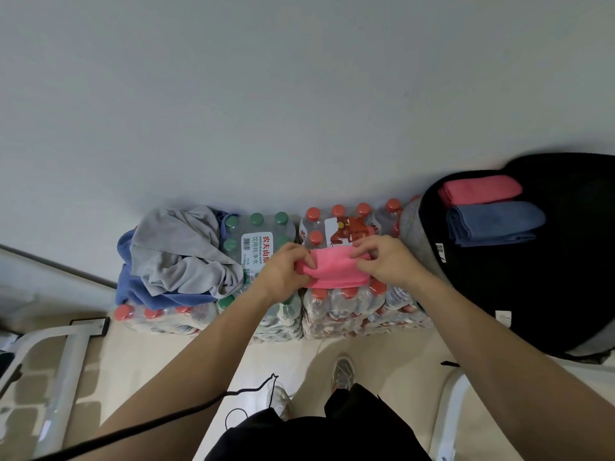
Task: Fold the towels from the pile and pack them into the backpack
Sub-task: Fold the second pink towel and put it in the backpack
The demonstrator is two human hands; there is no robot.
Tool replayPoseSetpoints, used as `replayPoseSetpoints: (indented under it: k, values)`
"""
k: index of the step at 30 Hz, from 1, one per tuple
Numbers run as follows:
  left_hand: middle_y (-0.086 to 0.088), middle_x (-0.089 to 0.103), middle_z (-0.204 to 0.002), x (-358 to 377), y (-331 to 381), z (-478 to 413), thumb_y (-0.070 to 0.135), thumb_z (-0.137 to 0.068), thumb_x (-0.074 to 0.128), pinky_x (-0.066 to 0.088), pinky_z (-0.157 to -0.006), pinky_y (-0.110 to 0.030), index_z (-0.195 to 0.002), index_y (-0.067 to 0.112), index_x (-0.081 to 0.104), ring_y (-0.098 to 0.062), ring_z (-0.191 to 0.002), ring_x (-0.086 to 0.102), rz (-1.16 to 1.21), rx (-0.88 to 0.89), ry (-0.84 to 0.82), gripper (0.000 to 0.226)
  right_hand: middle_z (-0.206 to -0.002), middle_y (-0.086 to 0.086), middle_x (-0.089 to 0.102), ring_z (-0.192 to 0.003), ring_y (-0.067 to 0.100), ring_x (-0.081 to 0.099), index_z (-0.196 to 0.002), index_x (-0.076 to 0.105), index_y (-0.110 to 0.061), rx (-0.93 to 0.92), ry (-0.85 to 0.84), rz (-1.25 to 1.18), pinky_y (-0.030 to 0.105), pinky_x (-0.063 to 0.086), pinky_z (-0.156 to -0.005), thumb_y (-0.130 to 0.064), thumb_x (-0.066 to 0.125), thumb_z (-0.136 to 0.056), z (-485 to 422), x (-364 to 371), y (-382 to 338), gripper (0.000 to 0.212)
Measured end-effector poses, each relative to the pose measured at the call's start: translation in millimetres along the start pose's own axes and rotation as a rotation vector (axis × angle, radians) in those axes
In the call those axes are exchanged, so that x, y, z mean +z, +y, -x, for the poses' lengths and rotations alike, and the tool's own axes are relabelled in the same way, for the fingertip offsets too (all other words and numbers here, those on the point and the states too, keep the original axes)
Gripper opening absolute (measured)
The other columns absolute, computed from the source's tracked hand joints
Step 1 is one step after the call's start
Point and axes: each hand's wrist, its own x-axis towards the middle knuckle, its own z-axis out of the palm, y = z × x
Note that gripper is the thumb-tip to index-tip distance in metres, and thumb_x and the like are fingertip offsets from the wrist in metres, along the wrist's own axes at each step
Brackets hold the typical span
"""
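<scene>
1. A person's left hand [286, 271] and right hand [382, 261] work a pink towel [336, 271] lying across shrink-wrapped packs of red-capped water bottles [349, 301] stacked against a pale wall.
2. The left hand's fingers curl round the towel's left end. The right hand pinches its upper right edge between thumb and curled fingers.
3. To the left, a crumpled grey towel [179, 251] lies on top of a blue towel [156, 294], heaped over the green-capped bottle pack [259, 234] and its neighbours.
4. At right, the black backpack [519, 294] lies open just beside the bottles. Inside it are a folded pink towel [479, 189] and, touching it on the near side, a folded blue towel [492, 224].
</scene>
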Motion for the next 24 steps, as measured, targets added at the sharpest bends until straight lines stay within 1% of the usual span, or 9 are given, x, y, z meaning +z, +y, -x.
replayPoseSetpoints:
  k: [2, 6, 8, 11, 14, 16, 19, 22, 24]
  values:
    - [0.006, 0.051, -0.119, 4, -2, 2, 0.007, -0.071, 0.082, 0.044, -0.096, -0.027, -0.074, 0.033, 0.058, -0.016, -0.109, 0.053, -0.017, 0.023, 0.005, 0.035, -0.123, -0.006, 0.064, -0.112, 0.011, 0.059, -0.088, 0.078, -0.022, -0.039, 0.062, 0.050, 0.037, 0.046, -0.105, -0.023, 0.070, -0.088, 5, 8, 2, 0.007]
    - [0.010, 0.048, -0.124, 9, -4, 4, 0.010, -0.075, 0.078, 0.050, -0.094, -0.034, -0.076, 0.034, 0.055, -0.012, -0.101, 0.057, -0.130, 0.042, -0.001, 0.033, -0.117, -0.014, 0.058, -0.108, 0.011, 0.056, -0.067, 0.065, -0.026, -0.045, 0.133, 0.157, 0.039, 0.046, -0.102, -0.031, 0.074, -0.085, 13, 26, 4, 0.021]
    - [0.013, 0.047, -0.127, 9, -2, 5, 0.026, -0.076, 0.076, 0.051, -0.089, -0.035, -0.081, 0.031, 0.055, -0.011, -0.101, 0.057, -0.259, 0.046, -0.022, 0.022, -0.112, -0.022, 0.054, -0.102, 0.007, 0.057, -0.064, 0.059, -0.029, -0.033, 0.185, 0.204, 0.034, 0.049, -0.094, -0.035, 0.077, -0.081, 18, 33, 2, 0.025]
    - [0.016, 0.049, -0.124, 8, 5, 1, 0.062, -0.078, 0.057, 0.050, -0.082, -0.034, -0.084, 0.030, 0.061, -0.012, -0.104, 0.048, -0.515, 0.048, 0.026, 0.033, -0.111, -0.019, 0.054, -0.102, 0.010, 0.052, -0.075, 0.059, -0.030, -0.049, 0.265, 0.368, 0.032, 0.049, -0.085, -0.040, 0.076, -0.080, 21, 38, -4, 0.020]
    - [0.005, 0.059, -0.112, 21, 17, -15, 0.052, -0.090, 0.042, 0.045, -0.079, -0.035, -0.096, 0.023, 0.063, -0.019, -0.100, 0.050, -0.607, 0.091, 0.236, 0.036, -0.112, -0.012, 0.053, -0.104, 0.017, 0.048, -0.094, 0.059, -0.028, -0.041, 0.289, 0.505, 0.035, 0.045, -0.087, -0.041, 0.072, -0.083, 19, 41, -10, 0.022]
    - [0.001, 0.060, -0.109, 36, 22, -27, 0.045, -0.097, 0.038, 0.044, -0.084, -0.037, -0.106, 0.021, 0.056, -0.022, -0.104, 0.054, -0.543, 0.087, 0.282, 0.032, -0.116, -0.011, 0.052, -0.108, 0.019, 0.046, -0.100, 0.060, -0.029, 0.009, 0.272, 0.570, 0.036, 0.043, -0.090, -0.043, 0.070, -0.084, 18, 41, -13, 0.024]
    - [0.001, 0.052, -0.135, 59, 14, -36, 0.046, -0.102, 0.030, 0.036, -0.106, -0.043, -0.124, 0.021, 0.053, -0.019, -0.130, 0.043, -0.540, 0.073, 0.214, 0.041, -0.121, -0.010, 0.051, -0.108, 0.022, 0.045, -0.098, 0.066, -0.032, 0.101, 0.237, 0.594, 0.039, 0.043, -0.093, -0.047, 0.066, -0.085, 13, 35, -15, 0.020]
    - [0.000, 0.040, -0.149, 68, 3, -38, 0.048, -0.103, 0.027, 0.026, -0.114, -0.052, -0.135, 0.021, 0.047, -0.018, -0.143, 0.027, -0.528, 0.060, 0.232, 0.047, -0.117, -0.002, 0.057, -0.100, 0.026, 0.050, -0.094, 0.070, -0.020, 0.014, 0.340, 0.548, 0.038, 0.045, -0.088, -0.043, 0.043, -0.093, -5, 33, -13, 0.035]
    - [-0.001, 0.031, -0.156, 68, 1, -39, 0.052, -0.102, 0.025, 0.016, -0.119, -0.053, -0.142, 0.019, 0.040, -0.020, -0.149, 0.017, -0.497, 0.032, 0.225, 0.053, -0.115, 0.003, 0.059, -0.104, 0.027, 0.053, -0.101, 0.065, -0.016, -0.051, 0.370, 0.503, 0.040, 0.044, -0.092, -0.039, 0.028, -0.096, -18, 40, -9, 0.044]
